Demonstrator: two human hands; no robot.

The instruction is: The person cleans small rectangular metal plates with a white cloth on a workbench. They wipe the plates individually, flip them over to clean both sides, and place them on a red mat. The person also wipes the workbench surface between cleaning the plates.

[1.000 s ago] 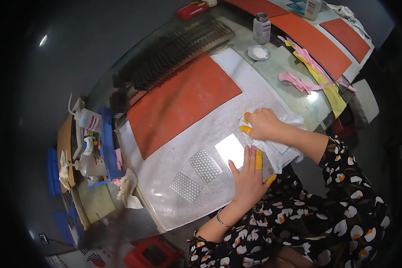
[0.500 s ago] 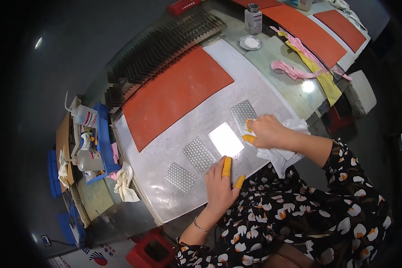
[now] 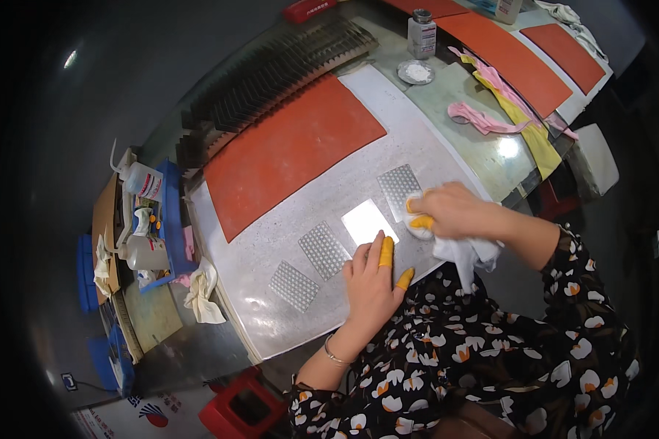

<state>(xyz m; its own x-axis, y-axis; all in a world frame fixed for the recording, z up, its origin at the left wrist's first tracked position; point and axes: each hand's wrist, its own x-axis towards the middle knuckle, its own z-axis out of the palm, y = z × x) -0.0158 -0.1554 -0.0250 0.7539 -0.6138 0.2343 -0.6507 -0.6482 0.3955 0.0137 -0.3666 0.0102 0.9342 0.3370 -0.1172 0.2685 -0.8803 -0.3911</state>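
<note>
My left hand, with yellow finger cots on two digits, lies with fingers stretched out over the lower edge of a bright, reflective plate. My right hand, also wearing yellow finger cots, is closed around a bunched white cloth. The cloth presses at the lower right of a dotted, see-through plate, and part of it hangs over the table's near edge. Two more dotted plates lie left of the bright one: a nearer-to-centre plate and an outer plate.
An orange mat covers the far part of the white sheet. Behind it stands a row of dark fins. A powder dish and bottle sit at the back. Squeeze bottles fill a blue tray at left.
My right hand has shifted slightly right and gathered the cloth more tightly. My left hand has slid a little up and right, its fingers now further over the bright plate's edge.
</note>
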